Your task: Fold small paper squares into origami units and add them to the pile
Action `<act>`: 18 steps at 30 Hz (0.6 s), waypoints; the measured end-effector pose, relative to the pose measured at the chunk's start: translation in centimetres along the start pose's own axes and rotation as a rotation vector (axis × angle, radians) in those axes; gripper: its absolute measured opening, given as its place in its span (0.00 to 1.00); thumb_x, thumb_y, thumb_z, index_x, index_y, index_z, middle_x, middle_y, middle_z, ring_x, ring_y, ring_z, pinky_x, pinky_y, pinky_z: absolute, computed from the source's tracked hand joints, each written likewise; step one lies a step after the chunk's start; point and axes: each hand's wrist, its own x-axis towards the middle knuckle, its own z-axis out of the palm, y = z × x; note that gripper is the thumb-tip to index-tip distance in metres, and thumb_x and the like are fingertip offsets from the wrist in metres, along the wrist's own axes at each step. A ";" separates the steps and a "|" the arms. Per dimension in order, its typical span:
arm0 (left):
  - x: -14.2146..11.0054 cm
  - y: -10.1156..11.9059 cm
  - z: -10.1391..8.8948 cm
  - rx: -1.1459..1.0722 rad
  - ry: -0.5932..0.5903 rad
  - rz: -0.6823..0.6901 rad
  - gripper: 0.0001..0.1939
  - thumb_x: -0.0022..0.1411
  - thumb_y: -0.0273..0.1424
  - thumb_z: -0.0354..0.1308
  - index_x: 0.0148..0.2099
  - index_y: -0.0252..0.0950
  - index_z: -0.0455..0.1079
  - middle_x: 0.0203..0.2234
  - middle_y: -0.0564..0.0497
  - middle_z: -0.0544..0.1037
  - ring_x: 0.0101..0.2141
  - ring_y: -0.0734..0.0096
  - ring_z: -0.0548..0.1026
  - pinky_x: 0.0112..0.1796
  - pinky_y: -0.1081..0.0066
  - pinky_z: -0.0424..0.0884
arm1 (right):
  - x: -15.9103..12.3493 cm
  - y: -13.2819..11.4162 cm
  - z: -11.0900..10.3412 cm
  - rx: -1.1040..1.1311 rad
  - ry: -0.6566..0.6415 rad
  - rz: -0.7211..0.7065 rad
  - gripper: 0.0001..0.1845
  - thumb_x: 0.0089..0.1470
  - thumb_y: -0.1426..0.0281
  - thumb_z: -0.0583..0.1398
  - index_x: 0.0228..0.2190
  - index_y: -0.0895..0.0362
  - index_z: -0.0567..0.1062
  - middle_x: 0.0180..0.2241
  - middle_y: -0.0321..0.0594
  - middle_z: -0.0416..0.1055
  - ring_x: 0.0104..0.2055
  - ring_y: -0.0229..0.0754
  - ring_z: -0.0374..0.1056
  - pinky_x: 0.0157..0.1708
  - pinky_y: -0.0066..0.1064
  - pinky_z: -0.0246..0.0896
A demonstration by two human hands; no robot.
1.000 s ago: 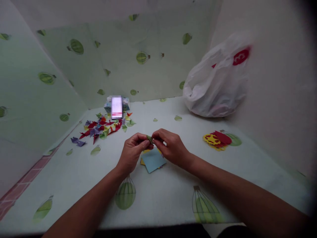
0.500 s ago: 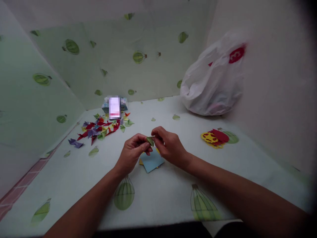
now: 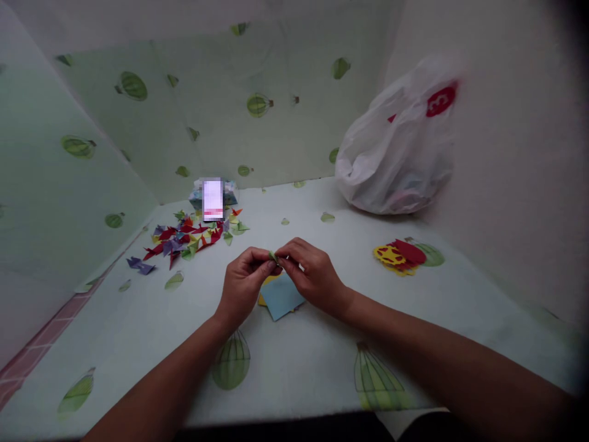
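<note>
A white bag (image 3: 396, 153) is slumping at the table's (image 3: 299, 362) far right. Folded pieces (image 3: 184, 236) are lying scattered far left. Both hands, left (image 3: 243, 285) and right (image 3: 310, 276), are pinching a small green paper (image 3: 275, 258) between fingertips, just above a blue sheet (image 3: 280, 298) (topping a small stack).

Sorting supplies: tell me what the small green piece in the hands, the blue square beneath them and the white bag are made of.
Small green folded piece: likely thin matte paper, creased. Blue square sheet: matte paper, flat, sharp-edged. White crumpled bag: thin glossy plastic, translucent and wrinkled.
</note>
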 end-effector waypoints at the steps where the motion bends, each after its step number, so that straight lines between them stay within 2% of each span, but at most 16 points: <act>1: 0.0 0.0 0.0 0.014 0.005 0.014 0.06 0.55 0.29 0.68 0.34 0.34 0.74 0.27 0.53 0.79 0.29 0.72 0.79 0.36 0.71 0.77 | -0.1 0.0 0.1 -0.002 0.006 0.004 0.07 0.62 0.76 0.54 0.34 0.56 0.72 0.31 0.41 0.71 0.34 0.41 0.67 0.35 0.32 0.61; 11: 0.0 -0.4 0.0 0.098 0.025 0.095 0.07 0.57 0.31 0.66 0.36 0.34 0.74 0.29 0.52 0.80 0.31 0.70 0.79 0.37 0.70 0.78 | -0.2 -0.1 0.4 0.165 0.005 0.186 0.05 0.60 0.76 0.57 0.33 0.56 0.72 0.30 0.37 0.71 0.31 0.38 0.68 0.34 0.30 0.61; 18: -0.1 -0.6 -0.2 0.197 0.057 0.163 0.06 0.58 0.31 0.65 0.35 0.35 0.73 0.30 0.51 0.78 0.32 0.70 0.78 0.37 0.69 0.77 | 0.0 -0.3 0.4 0.153 0.045 0.184 0.04 0.58 0.75 0.60 0.31 0.56 0.72 0.32 0.37 0.66 0.33 0.38 0.63 0.33 0.31 0.59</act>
